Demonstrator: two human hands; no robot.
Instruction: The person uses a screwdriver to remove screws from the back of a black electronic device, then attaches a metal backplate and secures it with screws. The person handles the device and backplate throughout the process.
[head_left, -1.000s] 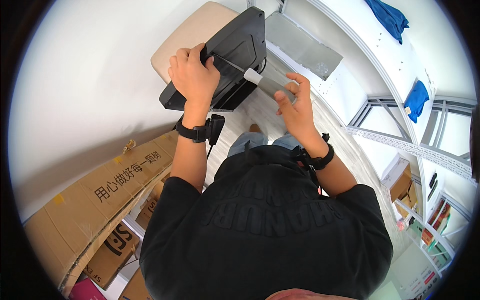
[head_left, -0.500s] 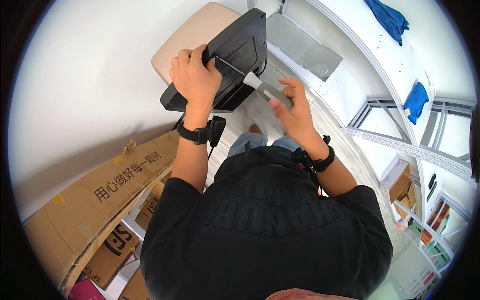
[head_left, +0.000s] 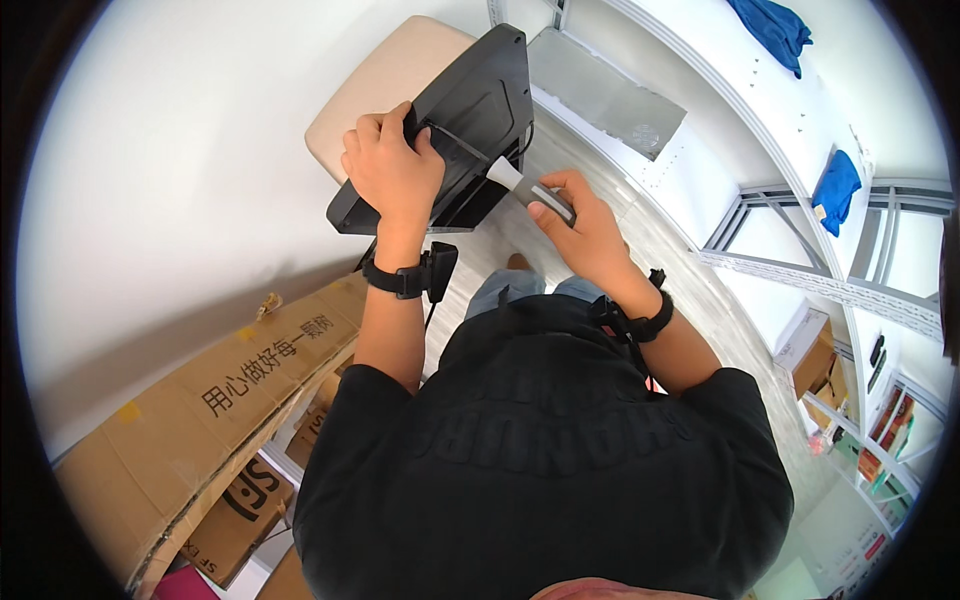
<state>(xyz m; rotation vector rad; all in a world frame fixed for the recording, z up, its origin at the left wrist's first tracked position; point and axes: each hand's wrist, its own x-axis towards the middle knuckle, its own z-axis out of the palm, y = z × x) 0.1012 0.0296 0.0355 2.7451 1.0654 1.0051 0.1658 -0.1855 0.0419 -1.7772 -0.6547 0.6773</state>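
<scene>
A black panel (head_left: 485,85), dark and flat with ribbed recesses, stands tilted in front of a beige cushioned seat or backrest (head_left: 390,75). Over the panel's left edge, my left hand (head_left: 395,170) is closed, its fingers gripping the rim. My right hand (head_left: 590,235) holds a screwdriver (head_left: 506,173) by its grey handle with a white collar. The thin metal shaft runs up and left across the panel, its tip by my left thumb and fingertips. Whether a screw sits under the tip is too small to tell.
A long cardboard box (head_left: 200,430) lies at the left, with more cartons (head_left: 240,510) beneath. Metal-framed white shelving (head_left: 690,75) curves along the right, holding blue cloths (head_left: 837,190) and a grey plate (head_left: 610,92). Boxes (head_left: 812,355) stand at the lower right.
My right fingers have closed further around the screwdriver handle. The left hand keeps its hold on the panel, and the whole view has shifted slightly.
</scene>
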